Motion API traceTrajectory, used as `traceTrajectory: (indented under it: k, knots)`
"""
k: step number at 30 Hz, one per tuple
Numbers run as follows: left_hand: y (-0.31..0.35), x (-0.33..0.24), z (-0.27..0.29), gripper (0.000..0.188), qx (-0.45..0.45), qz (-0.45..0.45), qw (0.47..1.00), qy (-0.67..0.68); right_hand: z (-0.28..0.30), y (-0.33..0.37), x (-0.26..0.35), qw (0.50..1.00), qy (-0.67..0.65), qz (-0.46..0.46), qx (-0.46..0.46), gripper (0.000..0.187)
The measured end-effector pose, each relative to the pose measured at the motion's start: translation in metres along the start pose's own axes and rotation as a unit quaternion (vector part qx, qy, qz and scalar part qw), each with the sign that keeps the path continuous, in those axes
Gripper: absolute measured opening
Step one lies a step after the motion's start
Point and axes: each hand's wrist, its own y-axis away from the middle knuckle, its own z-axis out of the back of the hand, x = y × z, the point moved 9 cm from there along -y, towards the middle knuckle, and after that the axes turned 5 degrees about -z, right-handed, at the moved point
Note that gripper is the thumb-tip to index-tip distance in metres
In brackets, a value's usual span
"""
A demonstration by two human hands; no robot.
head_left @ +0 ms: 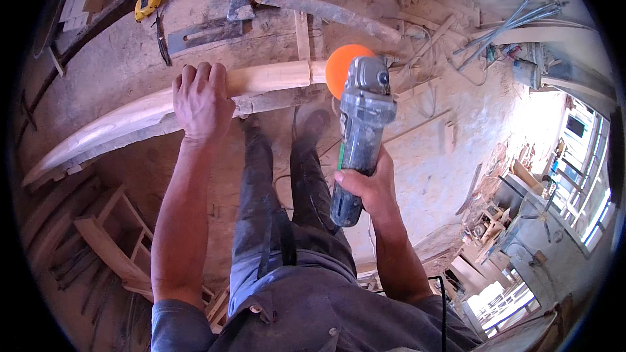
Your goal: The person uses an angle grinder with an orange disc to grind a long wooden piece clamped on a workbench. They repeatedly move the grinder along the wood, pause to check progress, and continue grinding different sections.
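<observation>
A long, pale, rounded piece of wood (267, 78) lies along the near edge of the workbench (208, 0). My left hand (201, 101) is closed over it, fingers wrapped across the top. In my right hand (372, 186) is an angle grinder (362, 124), gripped round its dark body with the thumb across it. An orange disc (345, 68) at the grinder's head sits at the right end of the wood; whether it touches cannot be made out. Beyond the wood, a hammer-like tool with a wooden handle (326, 13) rests on the bench.
A yellow tape measure (148, 4) and a flat metal plate (203, 35) lie on the bench. Metal rods (508, 26) lean at the far right. Wood scraps and a cable (427, 98) are to the right. A wooden frame (117, 248) stands low at the left.
</observation>
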Motion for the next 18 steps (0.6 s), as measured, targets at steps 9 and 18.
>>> traceTrajectory:
  k: [9,18]
  knots:
    - [0.005,-0.004,0.002,0.025,-0.001,0.002,1.000,-0.012,-0.007,-0.003,0.010,0.998,0.040,-0.038,0.013,0.050]
    - [0.010,-0.005,0.002,0.019,0.001,0.006,1.000,-0.003,-0.010,0.015,0.010,0.998,0.049,-0.030,0.035,0.048]
